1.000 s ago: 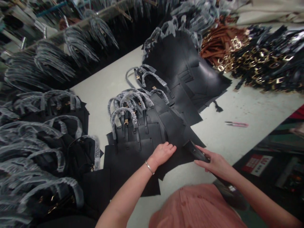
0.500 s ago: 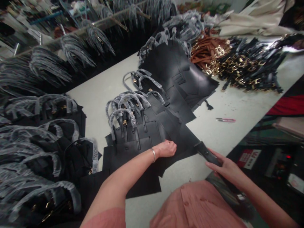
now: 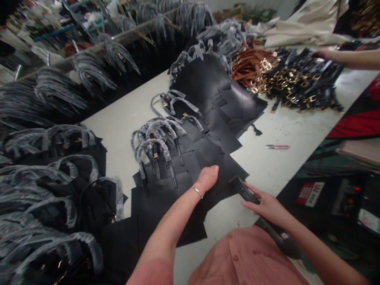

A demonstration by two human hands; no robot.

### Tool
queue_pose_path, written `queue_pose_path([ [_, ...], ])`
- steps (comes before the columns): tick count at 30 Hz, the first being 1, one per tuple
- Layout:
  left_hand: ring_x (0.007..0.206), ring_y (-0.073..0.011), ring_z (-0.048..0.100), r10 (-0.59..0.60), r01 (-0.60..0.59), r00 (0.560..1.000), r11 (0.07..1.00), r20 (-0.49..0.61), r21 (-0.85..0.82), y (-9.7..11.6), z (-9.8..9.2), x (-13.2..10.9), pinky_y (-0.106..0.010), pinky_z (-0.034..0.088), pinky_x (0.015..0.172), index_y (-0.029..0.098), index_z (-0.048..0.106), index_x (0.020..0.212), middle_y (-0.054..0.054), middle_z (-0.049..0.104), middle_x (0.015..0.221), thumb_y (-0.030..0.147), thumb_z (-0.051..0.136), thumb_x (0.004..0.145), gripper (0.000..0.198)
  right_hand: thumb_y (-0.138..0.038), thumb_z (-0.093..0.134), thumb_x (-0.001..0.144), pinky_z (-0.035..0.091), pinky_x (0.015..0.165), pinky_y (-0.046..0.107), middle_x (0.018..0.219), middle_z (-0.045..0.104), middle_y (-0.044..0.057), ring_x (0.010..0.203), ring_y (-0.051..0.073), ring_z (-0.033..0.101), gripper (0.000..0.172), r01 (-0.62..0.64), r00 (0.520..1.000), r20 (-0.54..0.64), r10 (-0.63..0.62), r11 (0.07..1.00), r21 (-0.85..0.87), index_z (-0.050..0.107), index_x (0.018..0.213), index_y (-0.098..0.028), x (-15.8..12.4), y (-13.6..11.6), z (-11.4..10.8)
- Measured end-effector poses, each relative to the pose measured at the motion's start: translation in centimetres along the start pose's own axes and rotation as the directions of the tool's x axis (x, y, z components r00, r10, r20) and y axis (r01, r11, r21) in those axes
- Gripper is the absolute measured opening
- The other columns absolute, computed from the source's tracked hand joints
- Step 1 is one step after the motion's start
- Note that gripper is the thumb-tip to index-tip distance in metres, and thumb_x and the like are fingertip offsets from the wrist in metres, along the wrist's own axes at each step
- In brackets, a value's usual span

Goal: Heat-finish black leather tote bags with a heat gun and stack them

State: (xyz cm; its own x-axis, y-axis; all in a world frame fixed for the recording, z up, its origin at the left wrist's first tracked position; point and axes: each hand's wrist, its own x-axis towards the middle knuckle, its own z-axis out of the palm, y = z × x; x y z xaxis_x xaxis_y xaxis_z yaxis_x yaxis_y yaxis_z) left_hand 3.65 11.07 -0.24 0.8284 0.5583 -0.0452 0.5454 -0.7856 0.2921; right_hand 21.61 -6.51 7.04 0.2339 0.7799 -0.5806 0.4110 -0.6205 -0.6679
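Observation:
My left hand (image 3: 208, 178), with a bracelet on the wrist, is closed and rests low over the overlapping black leather panels (image 3: 182, 198). Whatever its fingers hold, if anything, is hidden. To its right, my right hand (image 3: 268, 206) grips a black strap (image 3: 245, 192) between thumb and fingers. One end of that strap points up and left over the edge of the panels, while the rest hangs down below the hand. Beyond my left hand, plastic-wrapped handles (image 3: 160, 128) with gold fittings are attached to several panels.
Pink-handled thread snips (image 3: 278, 147) lie on the white table (image 3: 293, 128). Brown straps (image 3: 249, 65) and black buckled straps (image 3: 305, 81) are heaped at the far right, where another person's arm (image 3: 356, 58) reaches in. Black bag parts with wrapped handles (image 3: 59, 174) crowd the left.
My right hand has moved left with the strap, closer to my left hand, which has risen slightly. Another person's arm has come in over the black strap heap. The view has shifted a little.

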Motion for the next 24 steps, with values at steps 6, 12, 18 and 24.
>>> queue_pose_path([
  [6,0.08,-0.0143,0.057,-0.14,0.101,0.979,0.965,-0.151,-0.243,-1.3,-0.2,-4.2,-0.025,0.046,0.074,0.018,0.047,0.101,-0.003,0.056,0.089,0.018,0.042,0.093,0.009,-0.046,0.063,0.078,0.049,0.049,0.024,0.068,0.067,-0.002,0.042,0.012,0.059,0.07,0.037,0.994,0.107,-0.033,0.998,-0.042,0.044,0.141,-0.02,1.7,-2.2,1.4],
  [12,0.082,-0.0133,0.053,-0.267,0.122,0.936,0.856,-0.228,-0.502,-1.8,1.1,-5.8,-0.026,0.046,0.079,0.019,0.046,0.101,-0.001,0.052,0.088,0.015,0.044,0.089,0.013,-0.051,0.063,0.08,0.046,0.043,0.021,0.073,0.071,0.002,0.039,0.011,0.058,0.069,0.046,0.982,0.188,-0.034,0.997,-0.059,0.048,0.139,-0.018,3.7,-4.0,2.4],
  [18,0.084,-0.0143,0.053,-0.261,0.113,0.938,0.851,-0.227,-0.513,-1.9,1.2,-5.5,-0.028,0.046,0.081,0.02,0.046,0.101,-0.002,0.052,0.089,0.015,0.043,0.089,0.013,-0.054,0.057,0.082,0.045,0.039,0.02,0.068,0.068,0.002,0.041,0.012,0.058,0.067,0.017,0.983,0.181,-0.007,0.999,-0.05,0.048,0.138,-0.019,5.4,-5.9,2.6],
  [24,0.086,-0.0142,0.054,-0.232,0.113,0.95,0.881,-0.211,-0.46,-1.7,1.2,-5.6,-0.027,0.047,0.082,0.019,0.047,0.105,-0.003,0.053,0.092,0.015,0.042,0.09,0.016,-0.05,0.061,0.081,0.045,0.04,0.021,0.076,0.072,0.003,0.037,0.01,0.057,0.062,0.065,0.976,0.213,-0.037,0.99,-0.124,0.054,0.134,-0.018,4.4,-5.4,2.9],
])
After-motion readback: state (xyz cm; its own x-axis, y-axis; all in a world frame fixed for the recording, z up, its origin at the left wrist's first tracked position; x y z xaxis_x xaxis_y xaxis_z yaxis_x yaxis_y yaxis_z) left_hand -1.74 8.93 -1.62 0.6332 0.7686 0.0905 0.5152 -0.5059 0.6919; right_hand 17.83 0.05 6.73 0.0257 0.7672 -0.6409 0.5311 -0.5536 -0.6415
